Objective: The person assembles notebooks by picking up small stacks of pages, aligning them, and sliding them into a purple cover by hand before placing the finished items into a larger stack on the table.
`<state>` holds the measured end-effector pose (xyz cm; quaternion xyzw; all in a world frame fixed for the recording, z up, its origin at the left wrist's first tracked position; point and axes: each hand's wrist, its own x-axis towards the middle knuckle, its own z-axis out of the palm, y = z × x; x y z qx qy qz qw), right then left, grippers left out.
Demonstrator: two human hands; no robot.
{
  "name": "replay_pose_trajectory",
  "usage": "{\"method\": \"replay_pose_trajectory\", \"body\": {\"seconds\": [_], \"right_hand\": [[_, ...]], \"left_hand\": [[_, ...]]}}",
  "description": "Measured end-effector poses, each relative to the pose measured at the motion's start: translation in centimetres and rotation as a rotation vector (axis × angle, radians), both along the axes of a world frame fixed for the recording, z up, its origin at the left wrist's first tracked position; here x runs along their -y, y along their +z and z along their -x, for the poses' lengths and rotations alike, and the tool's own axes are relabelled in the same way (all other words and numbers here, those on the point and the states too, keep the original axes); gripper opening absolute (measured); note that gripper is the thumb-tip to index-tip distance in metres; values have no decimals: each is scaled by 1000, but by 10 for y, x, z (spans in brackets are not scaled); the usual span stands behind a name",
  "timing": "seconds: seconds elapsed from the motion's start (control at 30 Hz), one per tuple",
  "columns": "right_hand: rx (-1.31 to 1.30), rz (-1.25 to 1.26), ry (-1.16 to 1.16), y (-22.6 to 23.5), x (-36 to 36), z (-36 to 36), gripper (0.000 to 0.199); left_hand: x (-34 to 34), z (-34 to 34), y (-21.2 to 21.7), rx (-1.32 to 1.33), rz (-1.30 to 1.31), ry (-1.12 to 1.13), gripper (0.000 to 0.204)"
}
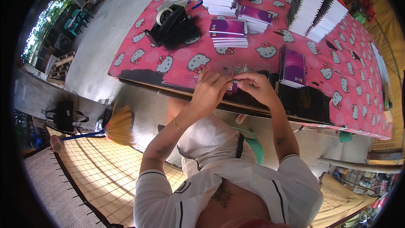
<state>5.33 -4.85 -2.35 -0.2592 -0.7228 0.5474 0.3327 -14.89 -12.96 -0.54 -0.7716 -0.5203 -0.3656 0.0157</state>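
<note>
At the table's near edge my left hand (209,88) and my right hand (256,88) meet, fingers bent and closed in a pinch. Between and below the fingertips shows a bit of a purple-covered item (233,87); most of it is hidden by my hands, so its kind is unclear. Just beyond the fingers lies something pale and see-through, too blurred to name. A purple spiral notebook (294,68) lies to the right of my right hand. Farther off stand stacks of purple notebooks (228,28).
The table (253,61) has a pink cat-print cover, torn along the near edge. A black tape dispenser (168,23) sits left, beside black binding coils (184,33). Tall spiral notebook stacks (308,10) stand back right. A broom (120,126) lies left of my legs.
</note>
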Motion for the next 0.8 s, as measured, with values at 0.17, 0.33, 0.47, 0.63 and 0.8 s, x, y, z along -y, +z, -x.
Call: {"method": "replay_pose_trajectory", "body": {"seconds": [0.17,0.33,0.47,0.63,0.8], "right_hand": [[89,-26,93,3,-21,-6,17],[143,-280,176,33,-24,-5,11],[140,-457,38,30,-19,7,13],[66,-461,-425,41,5,4,24],[-321,-128,-460,48,28,-33,53]], "left_hand": [[-1,-6,1,37,-56,5,17],[2,-6,9,44,-16,18,18],[6,-7,16,-84,-10,41,21],[1,-21,36,-90,174,104,32],[-48,-74,67,445,-89,-159,39]]}}
